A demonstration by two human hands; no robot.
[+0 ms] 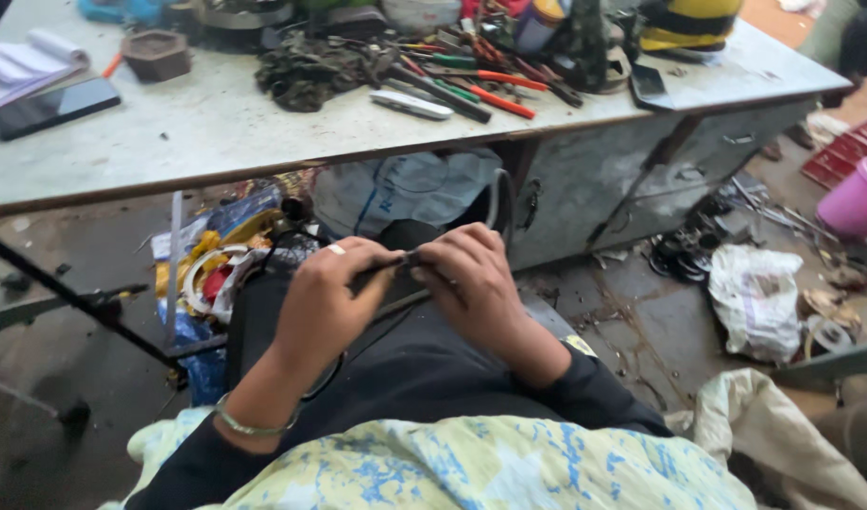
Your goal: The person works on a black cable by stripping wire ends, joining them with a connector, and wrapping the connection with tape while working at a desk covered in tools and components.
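1. Left hand [325, 302]: fingers curled, thumb and fingertips pinched together, palm turned down over the lap.
2. Right hand [471, 283]: fingers bent, fingertips meeting the left hand's.
3. Both forearms angle inward, wrists flexed.

Across the top of the frame the worktop [216, 123] has bare room only in its middle left stretch. Its upper left corner is taken by a dark phone [51, 107] and a hexagonal block [156, 54]; its upper right is crowded with a heap of hand tools [462, 80]. Below its edge, left of centre, a pile of coloured bags and cables [216, 264] blocks the floor. At lower right the stone floor [641, 321] lies partly open, hemmed by a white sack [759, 297] and a pink bucket [858, 198].
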